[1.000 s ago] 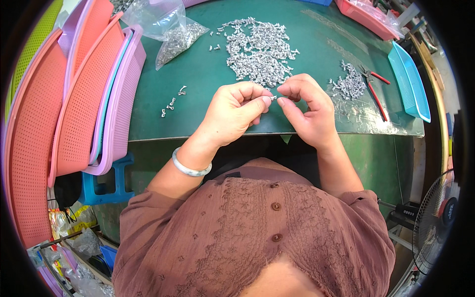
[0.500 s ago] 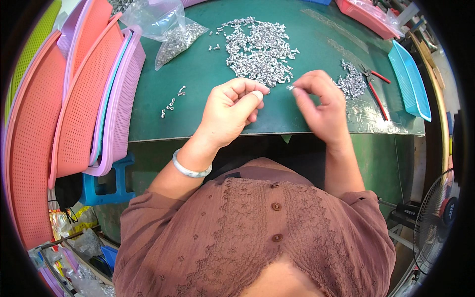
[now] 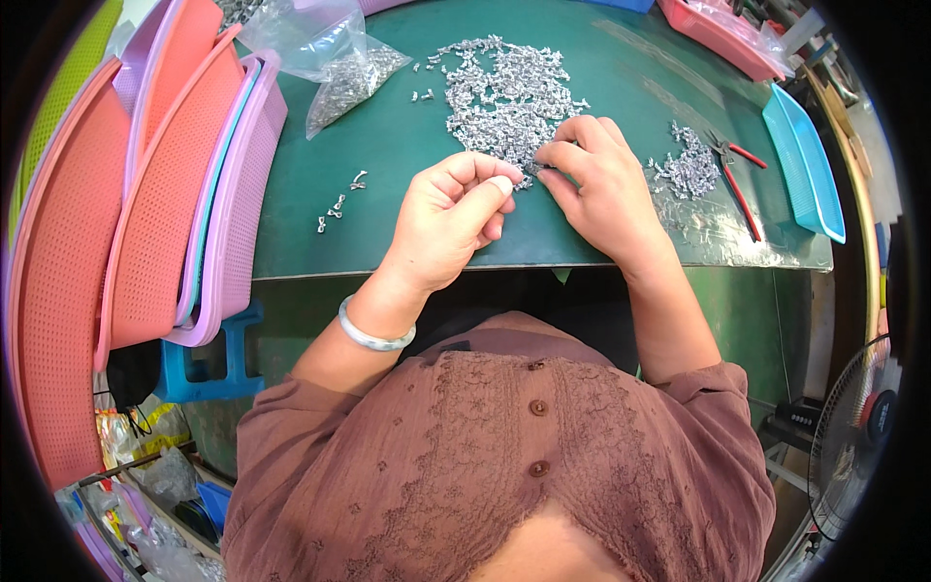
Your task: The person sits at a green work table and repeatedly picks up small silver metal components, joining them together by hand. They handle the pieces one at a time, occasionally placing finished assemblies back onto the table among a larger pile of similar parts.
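Observation:
A broad pile of small silver metal parts [image 3: 509, 92] lies on the green table. My left hand [image 3: 451, 209], with a pale bangle on its wrist, is closed in a pinch just below the pile's near edge. A tiny silver piece shows at its fingertips, partly hidden by them. My right hand [image 3: 596, 184] reaches to the near right edge of the pile. Its thumb and forefinger close in around parts there; which piece they grip, if any, is hidden. A smaller heap of silver parts [image 3: 690, 163] sits to the right of this hand.
Red-handled pliers [image 3: 745, 209] lie beside the small heap. A blue basket [image 3: 800, 160] stands at the right edge. Several loose parts [image 3: 337, 207] lie left, below a clear bag of parts [image 3: 351, 82]. Stacked plastic baskets [image 3: 175, 184] crowd the left; a fan [image 3: 853, 436] stands lower right.
My right hand has moved left and up to the near edge of the pile. The bright small piece at its fingertips no longer shows there. My left hand stays in nearly the same place.

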The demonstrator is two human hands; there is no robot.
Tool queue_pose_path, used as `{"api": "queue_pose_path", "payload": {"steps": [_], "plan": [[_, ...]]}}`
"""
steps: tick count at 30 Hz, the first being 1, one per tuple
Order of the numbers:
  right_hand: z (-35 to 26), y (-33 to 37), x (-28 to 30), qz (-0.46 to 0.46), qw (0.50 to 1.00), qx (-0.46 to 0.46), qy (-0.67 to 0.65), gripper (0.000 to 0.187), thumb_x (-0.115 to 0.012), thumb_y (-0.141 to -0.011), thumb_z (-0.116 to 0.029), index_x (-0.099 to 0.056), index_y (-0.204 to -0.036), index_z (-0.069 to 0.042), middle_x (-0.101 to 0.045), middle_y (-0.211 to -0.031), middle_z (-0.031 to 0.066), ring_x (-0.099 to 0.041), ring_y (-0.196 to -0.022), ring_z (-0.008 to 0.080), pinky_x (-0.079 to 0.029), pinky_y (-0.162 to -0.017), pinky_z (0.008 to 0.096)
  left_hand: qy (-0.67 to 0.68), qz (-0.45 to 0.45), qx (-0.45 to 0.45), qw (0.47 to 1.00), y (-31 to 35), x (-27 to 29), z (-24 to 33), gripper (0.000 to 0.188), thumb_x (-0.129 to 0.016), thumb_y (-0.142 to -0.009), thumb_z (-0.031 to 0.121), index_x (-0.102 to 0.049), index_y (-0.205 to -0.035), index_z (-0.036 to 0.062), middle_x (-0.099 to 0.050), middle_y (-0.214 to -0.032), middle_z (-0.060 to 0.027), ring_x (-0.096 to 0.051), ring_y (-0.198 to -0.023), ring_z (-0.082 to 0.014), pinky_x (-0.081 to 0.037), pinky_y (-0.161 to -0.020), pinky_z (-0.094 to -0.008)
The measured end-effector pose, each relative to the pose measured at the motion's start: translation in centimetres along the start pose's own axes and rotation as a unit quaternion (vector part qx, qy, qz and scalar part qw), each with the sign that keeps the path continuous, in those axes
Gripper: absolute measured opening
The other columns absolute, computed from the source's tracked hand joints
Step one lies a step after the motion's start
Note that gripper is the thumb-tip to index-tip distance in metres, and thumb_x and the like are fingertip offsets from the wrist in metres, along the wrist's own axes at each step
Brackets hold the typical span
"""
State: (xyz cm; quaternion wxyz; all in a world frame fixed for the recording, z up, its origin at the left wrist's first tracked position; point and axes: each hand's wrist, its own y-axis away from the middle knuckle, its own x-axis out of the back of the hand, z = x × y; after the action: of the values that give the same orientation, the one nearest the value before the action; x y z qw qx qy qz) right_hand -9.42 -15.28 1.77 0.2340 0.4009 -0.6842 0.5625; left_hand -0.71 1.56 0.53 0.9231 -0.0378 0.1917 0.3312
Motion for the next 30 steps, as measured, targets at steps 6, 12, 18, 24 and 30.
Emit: {"api": "queue_pose_path", "payload": {"steps": [6, 12, 18, 24, 30], "plan": [[0.6, 0.6, -0.1, -0.002, 0.998, -0.027, -0.05, 0.008, -0.067, -0.074, -0.005, -0.064, -0.081, -0.004, -0.058, -0.087, 0.0074, -0.054, -0.086, 0.0275, -0.046, -0.076, 0.0361, -0.018, -0.006, -0.004, 1.0, 0.1, -0.2, 0.1, 0.012, -0.056, -0.091, 0.007, -0.063, -0.098, 0.0013, -0.06, -0.074, -0.0015, -0.05, -0.054, -0.0026, -0.035, -0.044, -0.015], [0.6, 1.1, 0.4, 0.001, 0.975, -0.098, -0.201, 0.007, -0.065, -0.077, -0.002, -0.063, -0.082, -0.002, -0.061, -0.086, 0.0084, -0.057, -0.084, 0.0263, -0.046, -0.073, 0.0336, -0.041, -0.005, -0.002, 0.999, -0.2, -0.4, 0.1, 0.013, -0.056, -0.091, 0.007, -0.063, -0.1, 0.0004, -0.061, -0.074, -0.0019, -0.05, -0.054, -0.0024, -0.035, -0.044, -0.0145], [-1.2, 1.3, 1.1, -0.016, 0.942, -0.15, -0.299, 0.01, -0.065, -0.076, 0.002, -0.062, -0.084, -0.002, -0.062, -0.084, 0.0092, -0.061, -0.078, 0.0233, -0.048, -0.068, 0.0302, -0.076, 0.002, 0.016, 0.997, -0.3, -0.9, 0.3, 0.011, -0.058, -0.091, 0.012, -0.063, -0.096, 0.0026, -0.06, -0.073, -0.0009, -0.05, -0.054, -0.0027, -0.036, -0.045, -0.0147], [-1.1, 1.4, 0.5, 0.034, 0.966, -0.012, -0.257, 0.016, -0.066, -0.072, 0.005, -0.061, -0.085, -0.003, -0.062, -0.085, 0.0095, -0.061, -0.08, 0.0253, -0.049, -0.07, 0.0319, -0.099, -0.016, 0.018, 0.995, -0.3, -1.1, 0.6, 0.014, -0.061, -0.09, 0.014, -0.064, -0.082, 0.0021, -0.058, -0.069, 0.0007, -0.049, -0.053, -0.0036, -0.039, -0.049, -0.0182], [-1.2, 1.4, 0.2, 0.052, 0.97, 0.001, -0.239, 0.019, -0.065, -0.07, 0.006, -0.062, -0.086, -0.003, -0.063, -0.086, 0.0103, -0.061, -0.081, 0.0269, -0.049, -0.071, 0.033, -0.102, -0.024, 0.028, 0.994, -0.3, -1.1, 0.8, 0.011, -0.06, -0.089, 0.011, -0.064, -0.082, 0.0025, -0.058, -0.069, 0.0011, -0.049, -0.054, -0.0035, -0.04, -0.049, -0.0185]]}}
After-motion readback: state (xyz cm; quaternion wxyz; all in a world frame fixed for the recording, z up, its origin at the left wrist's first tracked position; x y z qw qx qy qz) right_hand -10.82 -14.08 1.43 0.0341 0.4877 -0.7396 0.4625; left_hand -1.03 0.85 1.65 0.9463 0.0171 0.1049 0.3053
